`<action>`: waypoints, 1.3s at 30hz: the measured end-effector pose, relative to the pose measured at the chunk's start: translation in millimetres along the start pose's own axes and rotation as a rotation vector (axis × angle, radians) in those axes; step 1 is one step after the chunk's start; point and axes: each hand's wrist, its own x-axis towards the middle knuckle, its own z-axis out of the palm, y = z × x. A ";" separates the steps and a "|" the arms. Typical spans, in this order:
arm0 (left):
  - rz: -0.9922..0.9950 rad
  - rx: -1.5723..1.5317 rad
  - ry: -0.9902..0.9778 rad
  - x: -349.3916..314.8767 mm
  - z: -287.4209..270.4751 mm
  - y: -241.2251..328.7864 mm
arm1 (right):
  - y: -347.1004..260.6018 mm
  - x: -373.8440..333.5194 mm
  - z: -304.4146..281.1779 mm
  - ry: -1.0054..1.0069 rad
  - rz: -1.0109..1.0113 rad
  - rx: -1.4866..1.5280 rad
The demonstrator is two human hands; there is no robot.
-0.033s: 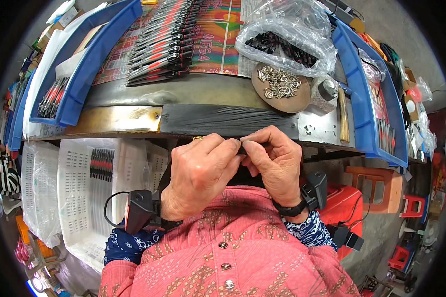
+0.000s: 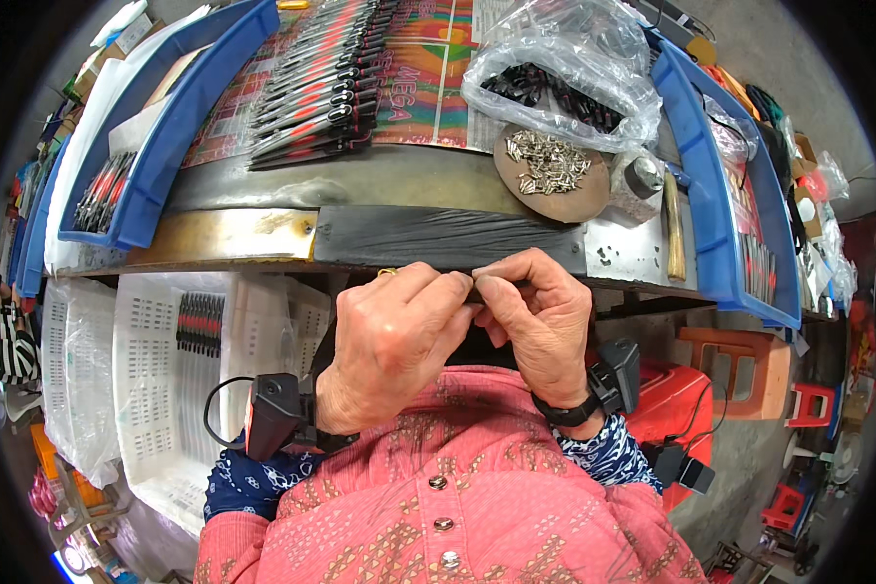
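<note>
Just in front of the table's near edge, my left hand [image 2: 394, 341] and my right hand [image 2: 543, 336] meet, fingers closed and tips together. Between the fingertips there seems to be something small and dark, mostly covered by them. Beyond the hands, a row of black, grey and red pens [image 2: 316, 92] lies fanned across the table. Small silver metal parts [image 2: 553, 164] are heaped on a round brown dish [image 2: 526, 198] to the right. Behind the dish sits a clear plastic bag [image 2: 496, 92] with black pieces [image 2: 594, 109] inside.
Blue trays [image 2: 151, 195] [image 2: 706, 214] holding pens flank the table. A wooden-handled tool [image 2: 675, 229] lies near the right tray. Black padding [image 2: 438, 237] lines the table edge. Below left stands a white basket [image 2: 165, 428] with pens; an orange stool [image 2: 749, 375] is at the right.
</note>
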 end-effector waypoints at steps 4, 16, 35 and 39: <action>-0.104 -0.168 -0.038 -0.3 -3.6 -1.6 | 5.5 -1.9 -4.4 -0.051 -0.024 0.072; -0.080 -0.135 0.000 -3.9 -0.5 -6.4 | 9.9 0.9 -7.1 -0.123 -0.010 0.117; -0.172 -0.188 -0.063 -7.1 -1.0 -5.9 | 2.7 0.7 -12.1 -0.118 0.086 0.105; -0.212 -0.190 -0.106 -6.1 -4.4 -3.4 | 1.7 0.9 -14.4 -0.124 0.092 0.018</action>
